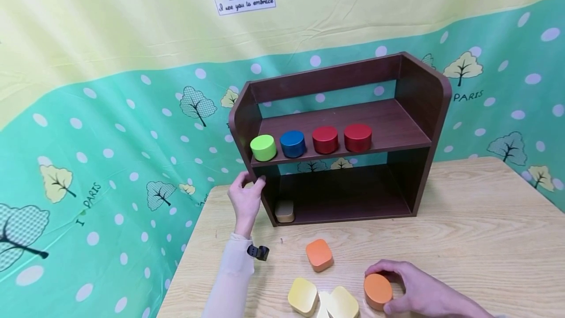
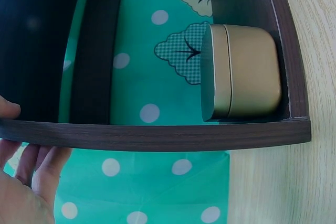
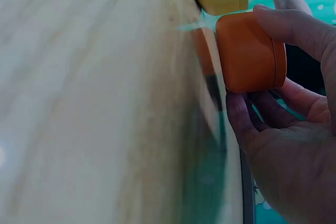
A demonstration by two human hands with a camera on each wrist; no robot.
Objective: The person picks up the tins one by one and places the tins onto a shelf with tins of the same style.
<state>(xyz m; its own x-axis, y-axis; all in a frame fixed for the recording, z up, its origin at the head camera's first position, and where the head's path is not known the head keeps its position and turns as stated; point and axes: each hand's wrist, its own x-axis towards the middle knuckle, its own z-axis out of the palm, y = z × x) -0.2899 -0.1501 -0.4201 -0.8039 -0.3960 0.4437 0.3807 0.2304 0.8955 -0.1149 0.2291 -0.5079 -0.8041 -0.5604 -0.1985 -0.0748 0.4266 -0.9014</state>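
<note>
My left hand [image 1: 246, 199] holds the left side panel of a dark brown two-tier shelf [image 1: 423, 94], thumb on the inner face and fingers on the outer. Below that hand, a gold rounded-square tin [image 2: 254, 72] sits in the lower compartment's left front corner. At the front right, my right hand [image 1: 412, 288] grips an orange round tin [image 1: 377, 290] between thumb and fingers, low over the table. Left of it lie a pale yellow square tin [image 1: 343, 303], another yellow square tin [image 1: 302, 296] and an orange square tin [image 1: 320, 254].
Along the upper tier's front edge stand a green round tin [image 1: 263, 147], a blue one [image 1: 293, 144] and two red ones, the right red tin [image 1: 358, 138] being outermost. A patterned curtain [image 1: 132, 151] hangs behind the wooden table [image 1: 481, 239].
</note>
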